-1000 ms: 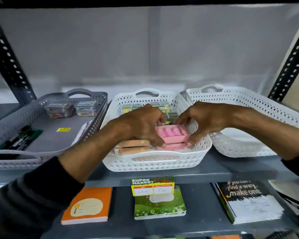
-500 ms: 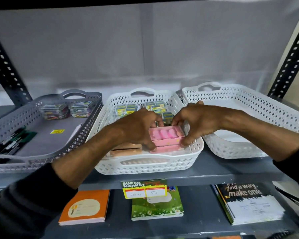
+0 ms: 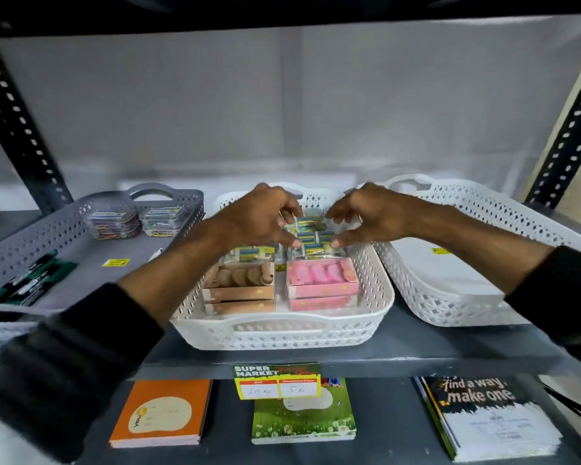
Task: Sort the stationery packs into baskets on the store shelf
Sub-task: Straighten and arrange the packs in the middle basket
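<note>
The middle white basket (image 3: pixel 282 333) holds a stack of pink packs (image 3: pixel 321 283) at its front right and a stack of tan packs (image 3: pixel 239 290) at its front left. Behind them lie several small yellow-and-blue packs (image 3: pixel 311 238). My left hand (image 3: pixel 259 216) and my right hand (image 3: pixel 366 214) hover over those small packs, fingers spread and curled down, thumbs touching the nearest ones. Neither hand holds a pack.
A grey basket (image 3: pixel 31 250) on the left holds clear boxes of clips (image 3: pixel 114 223) and dark pens (image 3: pixel 31 280). A white basket (image 3: pixel 467 290) on the right holds a white sheet. Notebooks (image 3: pixel 158 414) and a price tag (image 3: pixel 277 380) sit on the lower shelf.
Both hands let go of the pink packs at the basket's front and moved back and up over the small yellow-and-blue packs. The pink stack now rests uncovered.
</note>
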